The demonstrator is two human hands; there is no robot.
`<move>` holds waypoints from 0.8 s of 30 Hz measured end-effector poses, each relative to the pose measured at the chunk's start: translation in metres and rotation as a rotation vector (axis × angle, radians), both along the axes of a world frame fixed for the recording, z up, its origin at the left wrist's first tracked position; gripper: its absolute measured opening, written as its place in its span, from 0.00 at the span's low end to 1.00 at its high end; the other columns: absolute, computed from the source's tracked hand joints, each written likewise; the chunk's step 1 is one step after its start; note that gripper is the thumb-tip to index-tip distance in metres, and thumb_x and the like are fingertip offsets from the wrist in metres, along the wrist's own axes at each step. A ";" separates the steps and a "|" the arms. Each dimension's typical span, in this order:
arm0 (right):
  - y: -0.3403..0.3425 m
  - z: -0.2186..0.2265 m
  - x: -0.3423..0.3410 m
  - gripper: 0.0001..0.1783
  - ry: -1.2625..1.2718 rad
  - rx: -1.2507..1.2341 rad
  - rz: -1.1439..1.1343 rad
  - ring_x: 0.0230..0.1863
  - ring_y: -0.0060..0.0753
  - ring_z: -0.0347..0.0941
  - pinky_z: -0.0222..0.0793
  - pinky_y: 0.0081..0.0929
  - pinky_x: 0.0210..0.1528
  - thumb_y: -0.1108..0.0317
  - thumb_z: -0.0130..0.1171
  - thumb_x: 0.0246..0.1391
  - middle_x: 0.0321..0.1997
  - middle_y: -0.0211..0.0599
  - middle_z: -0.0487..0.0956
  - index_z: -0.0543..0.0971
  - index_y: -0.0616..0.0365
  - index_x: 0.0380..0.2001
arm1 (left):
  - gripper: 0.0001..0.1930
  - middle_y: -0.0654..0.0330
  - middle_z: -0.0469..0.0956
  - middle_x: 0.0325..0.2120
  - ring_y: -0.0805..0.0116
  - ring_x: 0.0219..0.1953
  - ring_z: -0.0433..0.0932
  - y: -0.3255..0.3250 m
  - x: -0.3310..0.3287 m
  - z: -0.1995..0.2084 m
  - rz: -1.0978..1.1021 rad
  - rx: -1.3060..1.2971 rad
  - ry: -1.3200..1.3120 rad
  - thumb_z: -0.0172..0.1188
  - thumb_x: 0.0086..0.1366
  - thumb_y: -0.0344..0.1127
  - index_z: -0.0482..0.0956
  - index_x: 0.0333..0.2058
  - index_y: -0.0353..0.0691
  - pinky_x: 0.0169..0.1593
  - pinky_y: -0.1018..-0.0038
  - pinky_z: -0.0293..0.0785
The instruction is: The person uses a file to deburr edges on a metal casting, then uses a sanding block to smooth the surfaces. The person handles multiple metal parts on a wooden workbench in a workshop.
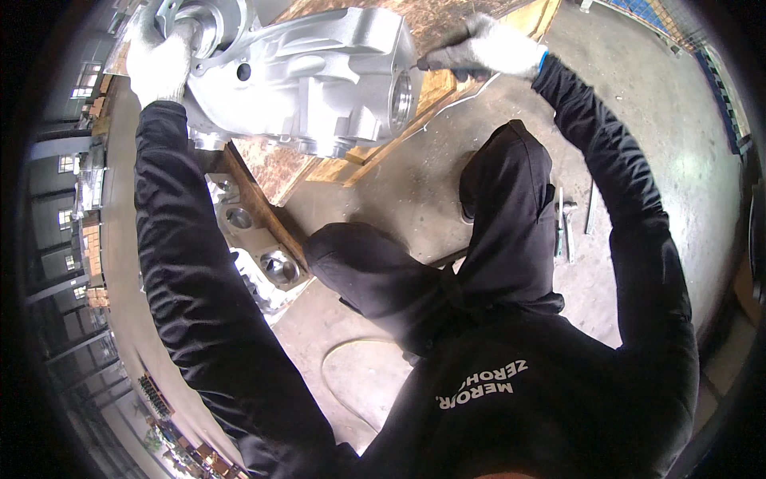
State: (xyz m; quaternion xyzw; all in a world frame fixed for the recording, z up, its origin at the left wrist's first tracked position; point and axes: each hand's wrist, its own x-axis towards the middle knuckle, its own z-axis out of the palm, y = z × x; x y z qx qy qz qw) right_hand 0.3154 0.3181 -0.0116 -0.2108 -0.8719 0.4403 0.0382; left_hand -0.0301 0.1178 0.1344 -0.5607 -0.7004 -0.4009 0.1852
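Left hand (159, 60) gripping casting (319, 76) rim; right hand (495, 49) closed on dark tool (435, 62) at its side. Advise steady bracing, light tool pressure beyond fingertips.

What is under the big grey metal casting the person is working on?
The casting rests on a wooden board. More metal parts lie below the board's edge. The contact area beneath the casting is hidden.

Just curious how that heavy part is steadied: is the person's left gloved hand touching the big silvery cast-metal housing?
Touching. The head view shows the left hand in its white knit glove pressed against the upper left end of the big silvery cast-metal housing, with no gap.
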 end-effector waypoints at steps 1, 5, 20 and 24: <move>-0.007 -0.014 0.001 0.21 -0.044 -0.060 -0.054 0.20 0.15 0.74 0.70 0.14 0.21 0.48 0.66 0.64 0.23 0.27 0.81 0.88 0.52 0.50 | 0.30 0.52 0.79 0.58 0.62 0.59 0.78 0.001 0.003 0.001 0.037 -0.007 -0.012 0.57 0.59 0.23 0.76 0.63 0.43 0.66 0.70 0.68; -0.044 -0.059 0.013 0.23 0.110 -0.338 -0.171 0.20 0.14 0.72 0.70 0.16 0.22 0.48 0.64 0.65 0.23 0.25 0.79 0.86 0.52 0.53 | 0.31 0.52 0.79 0.57 0.61 0.59 0.78 0.000 -0.018 -0.006 0.013 0.007 0.016 0.57 0.59 0.24 0.74 0.64 0.42 0.65 0.69 0.69; -0.089 0.077 -0.010 0.19 0.652 0.292 -0.198 0.39 0.28 0.84 0.78 0.24 0.44 0.63 0.59 0.67 0.44 0.42 0.88 0.82 0.60 0.56 | 0.23 0.56 0.81 0.52 0.53 0.55 0.80 -0.002 0.001 -0.006 0.175 0.096 0.121 0.62 0.59 0.39 0.80 0.55 0.50 0.59 0.62 0.75; -0.062 0.099 -0.104 0.21 0.517 0.726 -0.080 0.34 0.40 0.86 0.80 0.34 0.39 0.52 0.60 0.65 0.38 0.44 0.87 0.83 0.52 0.54 | 0.20 0.61 0.80 0.55 0.55 0.57 0.79 0.004 0.009 -0.010 0.191 0.090 0.102 0.62 0.64 0.46 0.81 0.55 0.54 0.63 0.59 0.71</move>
